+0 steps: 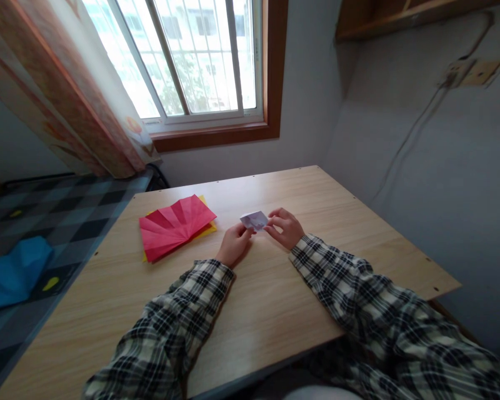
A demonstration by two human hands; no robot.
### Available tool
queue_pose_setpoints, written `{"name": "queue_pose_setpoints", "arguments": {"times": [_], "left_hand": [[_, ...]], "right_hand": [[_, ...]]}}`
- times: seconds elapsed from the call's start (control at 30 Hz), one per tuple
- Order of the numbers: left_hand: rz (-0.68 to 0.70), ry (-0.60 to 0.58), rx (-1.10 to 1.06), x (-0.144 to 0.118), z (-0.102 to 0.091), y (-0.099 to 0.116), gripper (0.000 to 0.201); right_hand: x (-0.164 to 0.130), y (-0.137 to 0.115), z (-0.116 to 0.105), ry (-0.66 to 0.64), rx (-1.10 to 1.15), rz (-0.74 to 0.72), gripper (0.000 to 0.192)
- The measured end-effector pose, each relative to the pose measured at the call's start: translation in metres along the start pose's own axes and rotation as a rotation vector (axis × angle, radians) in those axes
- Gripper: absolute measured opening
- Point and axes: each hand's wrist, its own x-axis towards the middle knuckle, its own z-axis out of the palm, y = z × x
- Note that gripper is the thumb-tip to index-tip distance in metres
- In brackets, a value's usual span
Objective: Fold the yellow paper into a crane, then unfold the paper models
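A small folded piece of white paper (254,220) is held between my two hands above the middle of the table. Its upper face looks slightly hollow, with creased edges. My left hand (235,243) pinches its lower left edge, the fingers partly hidden beneath it. From the other side, my right hand (287,228) grips the right corner between thumb and fingertips. Left of my hands lies a red sheet of paper (177,225) with fan-like creases. Yellow paper (209,229) shows from under the red sheet.
The light wooden table (270,311) has its far edge near the window wall. At left, blue creased paper (19,269) rests on a checked cloth surface (87,208). A curtain (79,83) hangs beside the window. A cable (416,125) runs down the right wall from a socket.
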Motion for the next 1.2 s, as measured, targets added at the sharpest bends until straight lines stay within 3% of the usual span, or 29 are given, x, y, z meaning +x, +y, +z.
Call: {"name": "queue_pose_setpoints", "arguments": {"times": [0.27, 0.53, 0.73, 0.83, 1.0, 1.2], "left_hand": [[0.014, 0.007, 0.034, -0.001, 0.001, 0.002, 0.031], [0.033, -0.005, 0.082, -0.001, 0.001, 0.003, 0.031], [0.050, -0.016, 0.129, -0.003, 0.002, 0.003, 0.031], [0.047, 0.002, 0.182, -0.004, 0.003, 0.003, 0.035], [0.035, 0.025, 0.238, -0.005, 0.004, 0.002, 0.033], [0.012, 0.057, 0.252, -0.005, 0.003, 0.001, 0.036]], "right_hand": [[0.002, -0.004, 0.005, 0.024, -0.008, 0.011, 0.004], [0.003, -0.005, 0.006, 0.021, -0.015, 0.000, 0.012], [0.003, -0.007, 0.010, 0.056, 0.045, 0.086, 0.008], [0.001, -0.008, 0.017, 0.050, 0.244, 0.184, 0.007], [0.000, -0.009, 0.027, -0.007, 0.752, 0.506, 0.022], [0.007, -0.002, 0.020, 0.145, 1.215, 0.840, 0.024]]}}
